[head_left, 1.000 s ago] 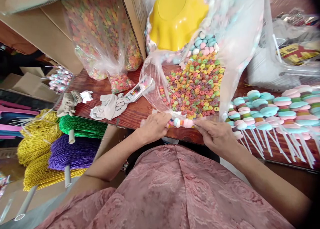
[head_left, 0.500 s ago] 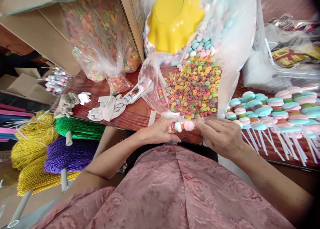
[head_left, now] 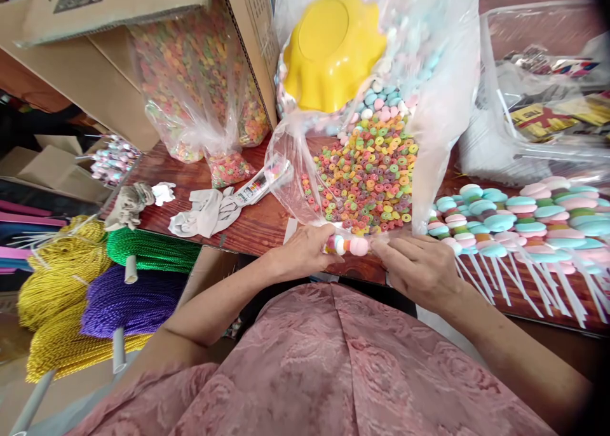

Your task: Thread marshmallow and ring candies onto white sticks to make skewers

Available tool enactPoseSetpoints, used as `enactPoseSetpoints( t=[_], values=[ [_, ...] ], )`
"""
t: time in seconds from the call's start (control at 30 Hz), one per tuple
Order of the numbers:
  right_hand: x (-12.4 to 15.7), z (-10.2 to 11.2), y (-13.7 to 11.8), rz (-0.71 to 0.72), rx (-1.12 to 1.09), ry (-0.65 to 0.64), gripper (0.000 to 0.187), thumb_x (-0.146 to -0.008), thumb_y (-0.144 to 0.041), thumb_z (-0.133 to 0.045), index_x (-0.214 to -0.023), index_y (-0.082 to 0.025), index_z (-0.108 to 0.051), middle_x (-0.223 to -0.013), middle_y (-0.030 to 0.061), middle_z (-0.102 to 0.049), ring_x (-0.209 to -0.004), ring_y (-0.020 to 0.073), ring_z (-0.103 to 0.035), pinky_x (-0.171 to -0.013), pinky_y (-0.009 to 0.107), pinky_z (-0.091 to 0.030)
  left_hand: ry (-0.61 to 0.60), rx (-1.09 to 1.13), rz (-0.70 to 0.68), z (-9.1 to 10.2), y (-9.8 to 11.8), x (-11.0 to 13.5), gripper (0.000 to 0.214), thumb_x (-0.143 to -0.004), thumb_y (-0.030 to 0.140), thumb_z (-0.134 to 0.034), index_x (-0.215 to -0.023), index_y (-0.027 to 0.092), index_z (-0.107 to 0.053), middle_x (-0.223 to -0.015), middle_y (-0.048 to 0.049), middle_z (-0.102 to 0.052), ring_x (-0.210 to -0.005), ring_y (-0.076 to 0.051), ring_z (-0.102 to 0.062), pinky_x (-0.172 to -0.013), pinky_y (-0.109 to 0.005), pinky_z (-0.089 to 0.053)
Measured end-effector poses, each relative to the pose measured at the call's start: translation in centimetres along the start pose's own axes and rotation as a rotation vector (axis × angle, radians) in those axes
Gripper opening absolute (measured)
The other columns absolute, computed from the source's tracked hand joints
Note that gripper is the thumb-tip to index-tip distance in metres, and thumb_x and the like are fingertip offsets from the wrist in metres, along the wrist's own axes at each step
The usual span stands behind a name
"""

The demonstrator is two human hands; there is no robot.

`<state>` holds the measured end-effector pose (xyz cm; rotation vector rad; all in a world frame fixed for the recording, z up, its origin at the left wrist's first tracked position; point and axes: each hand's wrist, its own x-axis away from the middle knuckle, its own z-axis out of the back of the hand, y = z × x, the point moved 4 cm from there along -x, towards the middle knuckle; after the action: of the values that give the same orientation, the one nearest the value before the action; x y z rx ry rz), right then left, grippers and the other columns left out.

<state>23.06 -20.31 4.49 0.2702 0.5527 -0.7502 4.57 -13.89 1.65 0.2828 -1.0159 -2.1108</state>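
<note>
A short skewer of candies [head_left: 358, 246], with pink and white pieces and coloured rings, lies level between my hands at the table's front edge. My left hand [head_left: 302, 252] is closed around its left end. My right hand [head_left: 419, 267] is closed in a pinch at its right end, where the stick itself is mostly hidden by the fingers. Just beyond the hands, a heap of ring candies [head_left: 366, 175] lies on an opened clear plastic bag [head_left: 288, 169]. Pink, blue and white candies [head_left: 381, 99] lie behind the rings.
An upturned yellow bowl [head_left: 328, 48] rests on the candies at the back. Finished-looking candy skewers [head_left: 519, 223] lie in rows at right, beside a clear plastic box [head_left: 534, 140]. Left are gloves [head_left: 207, 212], a bagged candy carton [head_left: 250, 35] and cord bundles [head_left: 128, 302].
The whole view has shifted slightly, with the table things appearing a little lower. Both hands keep their hold on the candy skewer, almost in the same place.
</note>
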Motion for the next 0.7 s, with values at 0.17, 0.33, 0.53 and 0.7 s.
enactPoseSetpoints(
  t=[0.17, 0.33, 0.53, 0.7],
  values=[
    [0.4, 0.9, -0.9, 0.155, -0.036, 0.011, 0.026, -0.089, -0.005, -0.048, -0.112, -0.013, -0.058, -0.071, 0.0007, -0.065, -0.062, 0.0139, -0.055, -0.06, 0.031, -0.036, -0.005, 0.243, 0.11, -0.3, -1.4, -0.6, 0.024, -0.071, 0.031, -0.073, -0.083, 0.012, -0.062, -0.076, -0.0002, -0.061, -0.069, -0.013, -0.053, -0.061, -0.024, -0.04],
    [0.8, 1.1, -1.4, 0.163, -0.024, 0.025, 0.025, -0.09, -0.007, -0.051, -0.113, -0.012, -0.06, -0.072, 0.0017, -0.065, -0.064, 0.0145, -0.056, -0.06, 0.031, -0.036, -0.016, 0.509, 0.074, -0.7, -1.2, -0.5, 0.026, -0.069, 0.029, -0.074, -0.087, 0.012, -0.065, -0.081, 0.0007, -0.064, -0.073, -0.012, -0.055, -0.069, -0.024, -0.043],
    [0.5, 0.8, -1.6, 0.079, 0.022, -0.01, 0.025, -0.089, -0.005, -0.047, -0.108, -0.015, -0.059, -0.068, -0.0002, -0.063, -0.062, 0.0148, -0.057, -0.058, 0.031, -0.035, 0.06, 0.391, 0.045, -0.6, -1.3, 0.1, 0.033, -0.07, 0.033, -0.078, -0.092, 0.012, -0.065, -0.082, -0.001, -0.065, -0.074, -0.014, -0.057, -0.069, -0.025, -0.044],
    [0.2, 0.6, -1.1, 0.091, 0.013, -0.051, 0.023, -0.088, -0.004, -0.044, -0.103, -0.016, -0.058, -0.069, -0.0007, -0.063, -0.062, 0.0143, -0.056, -0.061, 0.031, -0.036, -0.062, 0.137, -0.112, -0.8, 0.1, 0.6, 0.028, -0.078, 0.028, -0.073, -0.102, 0.016, -0.065, -0.091, -0.003, -0.068, -0.082, -0.017, -0.06, -0.074, -0.028, -0.044]
  ],
)
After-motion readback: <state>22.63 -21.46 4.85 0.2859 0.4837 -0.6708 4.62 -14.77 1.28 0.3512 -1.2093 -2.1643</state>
